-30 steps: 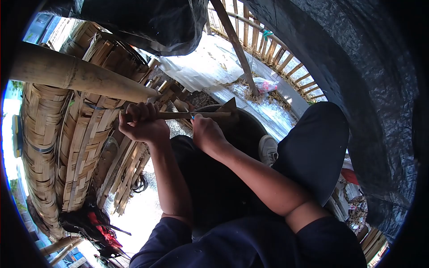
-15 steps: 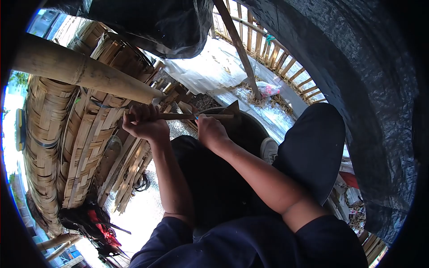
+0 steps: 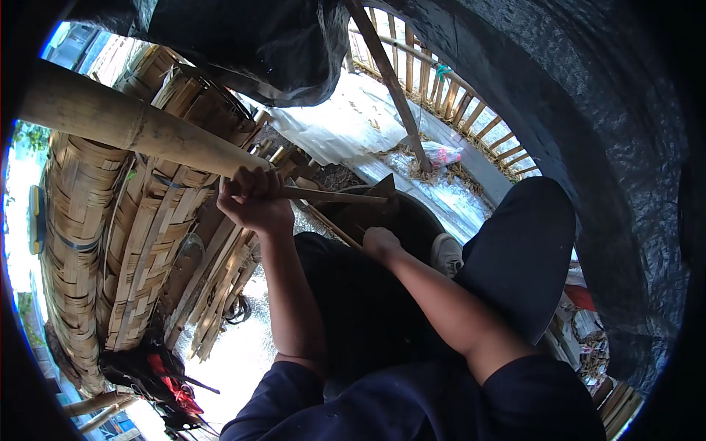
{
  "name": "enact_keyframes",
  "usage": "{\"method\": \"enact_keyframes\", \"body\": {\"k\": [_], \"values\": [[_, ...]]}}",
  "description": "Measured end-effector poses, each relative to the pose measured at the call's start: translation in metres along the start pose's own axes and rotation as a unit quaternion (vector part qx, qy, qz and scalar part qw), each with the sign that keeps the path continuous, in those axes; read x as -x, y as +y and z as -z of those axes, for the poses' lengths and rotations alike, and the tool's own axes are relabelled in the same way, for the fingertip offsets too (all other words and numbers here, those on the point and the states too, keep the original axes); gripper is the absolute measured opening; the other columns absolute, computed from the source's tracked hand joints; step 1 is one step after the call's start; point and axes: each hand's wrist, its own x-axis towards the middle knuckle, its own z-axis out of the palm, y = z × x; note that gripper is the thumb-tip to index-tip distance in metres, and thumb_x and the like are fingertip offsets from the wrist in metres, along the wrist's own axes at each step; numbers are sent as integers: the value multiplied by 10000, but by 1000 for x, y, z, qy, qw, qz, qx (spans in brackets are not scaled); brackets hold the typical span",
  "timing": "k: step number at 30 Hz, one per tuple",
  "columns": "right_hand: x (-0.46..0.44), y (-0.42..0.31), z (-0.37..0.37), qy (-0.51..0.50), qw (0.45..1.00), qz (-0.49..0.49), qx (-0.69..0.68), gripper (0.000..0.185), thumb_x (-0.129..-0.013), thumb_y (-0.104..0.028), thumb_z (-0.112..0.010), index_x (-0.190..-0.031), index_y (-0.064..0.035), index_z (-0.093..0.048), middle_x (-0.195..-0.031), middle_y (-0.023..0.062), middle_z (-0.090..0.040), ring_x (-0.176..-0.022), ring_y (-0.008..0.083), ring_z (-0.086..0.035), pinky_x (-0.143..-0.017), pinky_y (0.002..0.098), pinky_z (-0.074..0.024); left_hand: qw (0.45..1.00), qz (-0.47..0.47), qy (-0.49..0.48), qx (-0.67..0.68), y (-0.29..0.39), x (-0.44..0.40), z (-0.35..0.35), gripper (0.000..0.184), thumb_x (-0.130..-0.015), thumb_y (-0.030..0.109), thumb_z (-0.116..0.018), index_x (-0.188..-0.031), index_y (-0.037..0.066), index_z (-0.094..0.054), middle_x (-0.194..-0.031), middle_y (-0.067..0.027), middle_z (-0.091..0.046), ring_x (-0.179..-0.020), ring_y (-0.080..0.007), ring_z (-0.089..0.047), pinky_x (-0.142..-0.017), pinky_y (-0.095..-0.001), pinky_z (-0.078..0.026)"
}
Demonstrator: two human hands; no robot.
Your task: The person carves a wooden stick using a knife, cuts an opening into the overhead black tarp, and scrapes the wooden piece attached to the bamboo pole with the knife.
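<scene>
My left hand (image 3: 256, 200) is closed around one end of a bamboo strip (image 3: 334, 196), which points right, roughly level, over a dark round tub (image 3: 423, 213). Lower down, my right hand (image 3: 382, 243) is a closed fist, apart from the strip, just above my lap. Whatever is in its fingers is hidden. A thin light stick (image 3: 332, 225) slants down from beneath the strip to the right fist; I cannot tell whether the hand touches it. Near the strip's far end a dark pointed piece (image 3: 387, 187) stands up at the tub.
A thick bamboo pole (image 3: 147, 128) slants in from the left above woven bamboo rolls (image 3: 84, 242). Split bamboo pieces (image 3: 220, 294) lie beside my left forearm. Black sheeting (image 3: 588, 110) hangs on the right. A wooden post (image 3: 393, 84) stands ahead, before a slatted fence (image 3: 463, 106).
My right hand has left the strip and moved down and right towards my lap. My left hand has shifted slightly right and still grips the strip.
</scene>
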Motion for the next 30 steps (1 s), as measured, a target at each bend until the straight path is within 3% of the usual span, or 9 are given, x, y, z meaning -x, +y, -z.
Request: {"method": "enact_keyframes", "body": {"k": [2, 6, 10, 17, 27, 30], "values": [[2, -8, 11, -5, 1000, 3, -10, 317, -851, -157, -499, -1079, 6, -648, -1135, 229, -629, -1067, 345, -619, -904, 410, -506, 999, 18, -48, 16, -2, -4, 0, 412, -886, 427, -334, -596, 148, -243, -500, 35, -184, -447, -101, -119, -420, -276, -141], [15, -32, 62, 36, 997, -25, 56, 353, -836, -150, -507, -1133, 5, -619, -1154, 214, -626, -1060, 328, -628, -879, 394, -518, 1000, 7, -20, 0, 3, -11, 6, 411, -888, 423, -340, -592, 153, -249, -497, 36, -190, -441, -97, -118, -420, -274, -142], [26, -45, 78, 47, 991, -23, 120, 349, -832, -171, -517, -1120, -6, -622, -1142, 203, -635, -1058, 308, -634, -857, 391, -527, 999, -8, 42, 9, 6, -20, 22, 406, -884, 424, -371, -589, 166, -266, -493, 45, -197, -425, -90, -135, -420, -271, -140], [30, -43, 79, 26, 995, -20, 99, 354, -830, -182, -518, -1121, -8, -622, -1155, 207, -630, -1066, 311, -630, -861, 399, -523, 982, -51, 174, -46, 8, -28, 26, 394, -885, 399, -361, -579, 177, -248, -484, 50, -214, -416, -86, -155, -414, -257, -140], [26, -35, 76, 22, 993, -7, 115, 368, -860, -209, -494, -1130, 13, -608, -1158, 209, -626, -1069, 331, -622, -873, 415, -514, 972, -105, 169, -125, -7, -33, 10, 391, -891, 335, -305, -556, 165, -197, -477, 41, -173, -404, -86, -143, -397, -260, -154], [16, -26, 67, 35, 992, 5, 119, 372, -890, -235, -486, -1118, 35, -603, -1136, 225, -626, -1058, 349, -619, -855, 430, -514, 969, -96, 152, -167, -5, -31, 8, 426, -939, 406, -267, -575, 186, -230, -486, 54, -195, -410, -74, -158, -401, -257, -146]]}}
